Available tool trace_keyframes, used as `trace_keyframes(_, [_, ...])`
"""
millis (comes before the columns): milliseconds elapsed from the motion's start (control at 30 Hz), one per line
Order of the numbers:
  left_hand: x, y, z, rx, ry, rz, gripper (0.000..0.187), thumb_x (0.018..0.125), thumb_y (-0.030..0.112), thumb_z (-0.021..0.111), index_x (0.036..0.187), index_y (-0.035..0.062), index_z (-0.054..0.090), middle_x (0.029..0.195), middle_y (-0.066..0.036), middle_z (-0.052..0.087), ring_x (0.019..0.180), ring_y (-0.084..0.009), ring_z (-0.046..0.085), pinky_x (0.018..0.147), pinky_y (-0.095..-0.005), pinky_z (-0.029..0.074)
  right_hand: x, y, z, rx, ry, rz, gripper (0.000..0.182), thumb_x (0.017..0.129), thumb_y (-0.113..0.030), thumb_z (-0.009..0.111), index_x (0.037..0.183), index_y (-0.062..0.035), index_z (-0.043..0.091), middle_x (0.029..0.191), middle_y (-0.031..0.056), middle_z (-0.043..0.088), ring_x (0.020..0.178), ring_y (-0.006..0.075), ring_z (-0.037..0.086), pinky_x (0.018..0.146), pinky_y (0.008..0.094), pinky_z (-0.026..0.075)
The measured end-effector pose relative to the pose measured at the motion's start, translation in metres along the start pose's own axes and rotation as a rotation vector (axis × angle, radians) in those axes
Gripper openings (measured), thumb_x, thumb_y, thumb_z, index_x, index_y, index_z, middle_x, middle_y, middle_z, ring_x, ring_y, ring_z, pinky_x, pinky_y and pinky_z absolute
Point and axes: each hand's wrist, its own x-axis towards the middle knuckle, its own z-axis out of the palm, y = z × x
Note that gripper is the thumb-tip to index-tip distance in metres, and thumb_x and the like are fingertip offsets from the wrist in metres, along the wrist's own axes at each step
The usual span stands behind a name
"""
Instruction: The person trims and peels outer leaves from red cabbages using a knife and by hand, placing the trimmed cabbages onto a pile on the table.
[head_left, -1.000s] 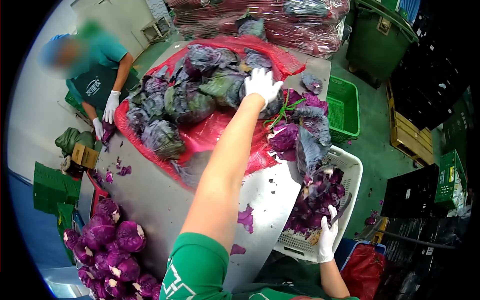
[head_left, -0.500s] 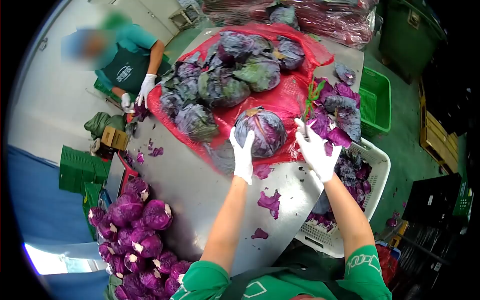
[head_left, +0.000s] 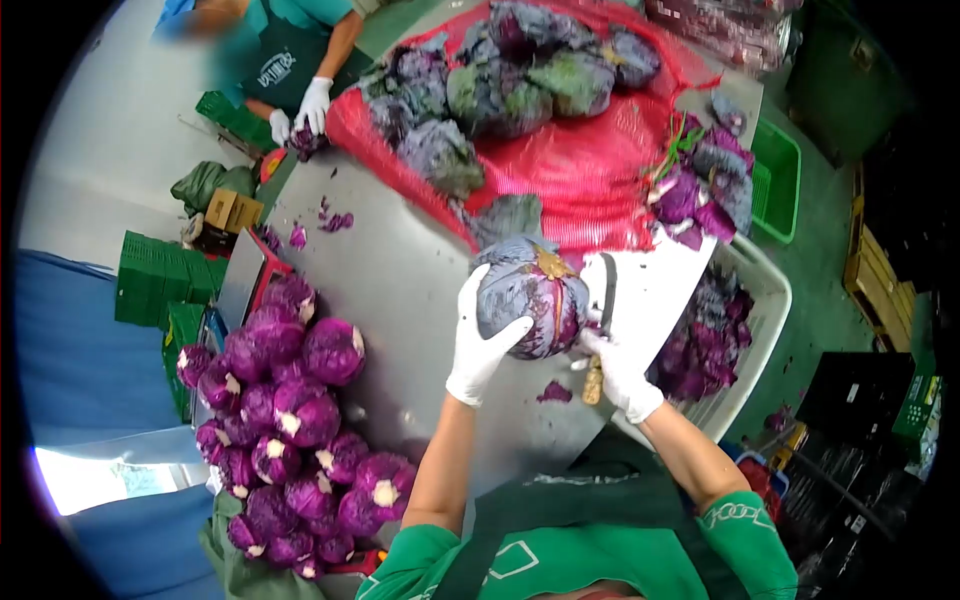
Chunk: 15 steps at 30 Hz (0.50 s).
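Observation:
A red cabbage [head_left: 535, 298] with dark outer leaves is held over the near part of the steel table [head_left: 400, 300]. My gloved left hand [head_left: 480, 340] grips its left side, thumb across the front. Just right of the cabbage, my gloved right hand [head_left: 615, 370] is closed on a knife [head_left: 608, 290]. Its blade points away from me and its light brown handle sticks out below the fingers. Behind lies a red mesh bag [head_left: 560, 200] with several untrimmed cabbages [head_left: 500, 98] on it. A white board [head_left: 650, 300] shows behind the knife.
Trimmed cabbages [head_left: 310, 410] are heaped at the left. A white crate [head_left: 770, 310] of cut leaves stands at the right, with loose leaves [head_left: 690, 200] above it. Beyond is a green crate [head_left: 778, 180]. A co-worker's gloved hands [head_left: 305, 115] work on a cabbage at the far left.
The cabbage has come off the red mesh bag toward me in my left hand and has turned. My right hand has moved nearer, and the knife blade now shows clearly.

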Motion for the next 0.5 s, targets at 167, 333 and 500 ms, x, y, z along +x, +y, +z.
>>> trace_keyframes(167, [-0.084, 0.017, -0.042, 0.453, -0.038, -0.097, 0.086, 0.071, 0.027, 0.086, 0.145, 0.0079, 0.045, 0.141, -0.021, 0.046, 0.134, -0.0366, 0.044, 0.113, -0.044, 0.035, -0.07, 0.091, 0.019, 0.123, -0.152, 0.37, 0.04, 0.098, -0.016, 0.058, 0.135, -0.0087, 0.048, 0.108, 0.006, 0.064, 0.101, 0.0203, 0.064, 0.073, 0.0396, 0.058])
trace_keyframes(333, [-0.137, 0.003, -0.057, 0.349, 0.045, -0.149, 0.099, 0.069, 0.021, 0.089, 0.147, 0.0031, 0.031, 0.147, -0.019, 0.038, 0.137, -0.0324, 0.038, 0.117, -0.0423, 0.029, -0.063, 0.107, 0.003, -0.124, -0.199, 0.242, 0.049, 0.098, -0.016, 0.06, 0.144, -0.0106, 0.045, 0.122, 0.0076, 0.06, 0.108, 0.0202, 0.062, 0.079, 0.0354, 0.056])
trace_keyframes(500, [-0.154, -0.034, -0.081, 0.044, 0.051, -0.072, 0.089, 0.07, 0.006, 0.086, 0.143, 0.0062, 0.035, 0.152, -0.016, 0.031, 0.144, -0.0288, 0.03, 0.12, -0.0407, 0.021, -0.022, 0.022, -0.073, -0.256, 0.251, -0.283, 0.048, 0.1, -0.017, 0.058, 0.144, -0.0027, 0.046, 0.106, 0.0073, 0.065, 0.089, 0.0124, 0.064, 0.075, 0.0264, 0.055])
